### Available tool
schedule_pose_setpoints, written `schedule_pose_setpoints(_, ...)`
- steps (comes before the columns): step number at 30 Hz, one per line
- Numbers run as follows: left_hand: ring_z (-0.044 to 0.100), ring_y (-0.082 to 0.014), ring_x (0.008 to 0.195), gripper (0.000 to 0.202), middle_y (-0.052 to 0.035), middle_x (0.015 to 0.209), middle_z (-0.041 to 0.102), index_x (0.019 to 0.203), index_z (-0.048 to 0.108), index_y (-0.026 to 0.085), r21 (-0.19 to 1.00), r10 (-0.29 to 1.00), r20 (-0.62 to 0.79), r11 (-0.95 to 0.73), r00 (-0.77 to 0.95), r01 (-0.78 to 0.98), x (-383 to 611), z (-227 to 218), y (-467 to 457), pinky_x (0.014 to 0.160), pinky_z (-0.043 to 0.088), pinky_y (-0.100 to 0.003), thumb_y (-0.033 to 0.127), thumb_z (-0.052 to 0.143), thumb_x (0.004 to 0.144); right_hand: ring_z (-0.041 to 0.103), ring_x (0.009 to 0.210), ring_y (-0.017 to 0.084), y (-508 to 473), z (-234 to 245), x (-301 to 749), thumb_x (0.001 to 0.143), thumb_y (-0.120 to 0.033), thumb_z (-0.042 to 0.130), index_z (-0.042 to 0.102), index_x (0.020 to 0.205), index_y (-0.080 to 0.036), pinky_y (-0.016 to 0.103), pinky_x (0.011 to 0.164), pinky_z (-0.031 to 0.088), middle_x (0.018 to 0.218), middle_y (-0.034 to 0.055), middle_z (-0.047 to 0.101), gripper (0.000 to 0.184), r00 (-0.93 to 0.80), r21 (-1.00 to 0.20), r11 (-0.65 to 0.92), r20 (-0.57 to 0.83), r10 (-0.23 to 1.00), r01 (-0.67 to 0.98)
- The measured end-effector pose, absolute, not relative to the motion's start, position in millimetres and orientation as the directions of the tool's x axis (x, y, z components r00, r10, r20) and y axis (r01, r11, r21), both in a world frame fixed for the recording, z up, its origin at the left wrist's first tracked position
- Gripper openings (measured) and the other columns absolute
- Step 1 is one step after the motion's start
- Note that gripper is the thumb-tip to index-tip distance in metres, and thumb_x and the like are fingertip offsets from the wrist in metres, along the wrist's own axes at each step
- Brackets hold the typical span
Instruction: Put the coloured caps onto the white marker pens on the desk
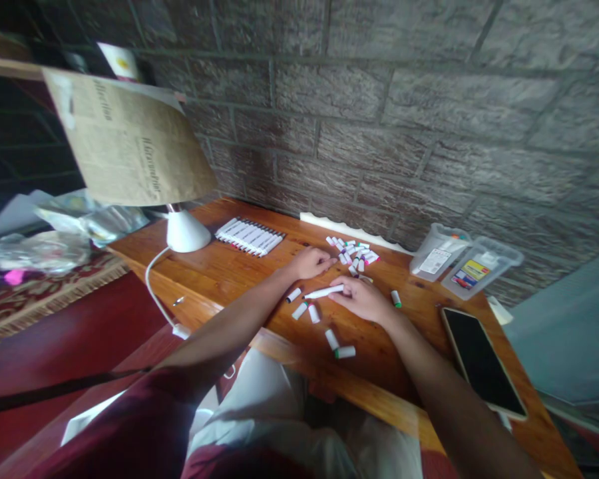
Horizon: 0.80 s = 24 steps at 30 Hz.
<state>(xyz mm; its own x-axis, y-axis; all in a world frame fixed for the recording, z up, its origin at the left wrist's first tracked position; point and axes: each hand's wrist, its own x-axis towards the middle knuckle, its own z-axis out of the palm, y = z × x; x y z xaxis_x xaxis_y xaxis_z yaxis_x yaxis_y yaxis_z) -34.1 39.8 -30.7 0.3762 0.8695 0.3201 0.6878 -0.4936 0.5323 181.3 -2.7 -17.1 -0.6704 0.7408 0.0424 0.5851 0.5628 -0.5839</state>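
Wooden desk [219, 279] against a grey brick wall [359, 106], seen from the head camera. At eleven o'clock, capped white markers [249, 237] lie in a tidy row; loose marker pieces [352, 256] lie heaped at twelve, with more scattered nearer the person. Left hand [309, 263] rests empty beside the heap, fingers flat together. Right hand [362, 299] lies on a single white marker [319, 293], fingers curled over it, though whether they grip it is unclear.

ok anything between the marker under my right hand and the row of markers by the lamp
Yes, the left hand and its wrist lie across that line on the wooden desk, between the marker and the row of markers.
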Motion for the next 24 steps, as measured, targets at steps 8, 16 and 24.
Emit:
schedule_pose_setpoints(8,0.037,-0.0069,0.054,0.055,0.0005,0.054,0.051,0.057,0.052,0.012,0.524,0.854,0.325,-0.520,0.405,0.675,-32.3,-32.4,42.9,0.058,0.025,-0.024,0.049,0.045,0.098,0.050,0.063,0.008,0.7,-21.8,181.3,0.088,-0.040,0.064,0.070,0.103,-0.017,0.022,0.062,0.030,0.070,-0.0006,0.061,0.028,-0.664,-0.584,0.577,0.085,0.742,0.570)
schedule_pose_setpoints(16,0.040,-0.0065,0.053,0.054,-0.0002,0.056,0.055,0.061,0.060,0.012,0.535,0.854,0.327,-0.519,0.404,0.666,-35.0,-34.3,44.7,0.058,0.026,-0.024,0.050,0.047,0.097,0.049,0.062,0.008,1.2,-22.8,183.1,0.090,-0.041,0.061,0.070,0.108,-0.017,0.021,0.059,0.031,0.070,-0.0013,0.060,0.031,-0.692,-0.602,0.578,0.058,0.719,0.550)
schedule_pose_setpoints(24,0.037,-0.0068,0.052,0.056,-0.0001,0.054,0.053,0.058,0.057,0.013,0.531,0.851,0.329,-0.526,0.410,0.664,-34.1,-34.6,45.8,0.057,0.024,-0.025,0.051,0.047,0.097,0.050,0.064,0.008,0.3,-21.5,184.4,0.090,-0.041,0.061,0.069,0.109,-0.018,0.021,0.061,0.032,0.071,-0.0010,0.060,0.031,-0.697,-0.606,0.578,0.054,0.716,0.546)
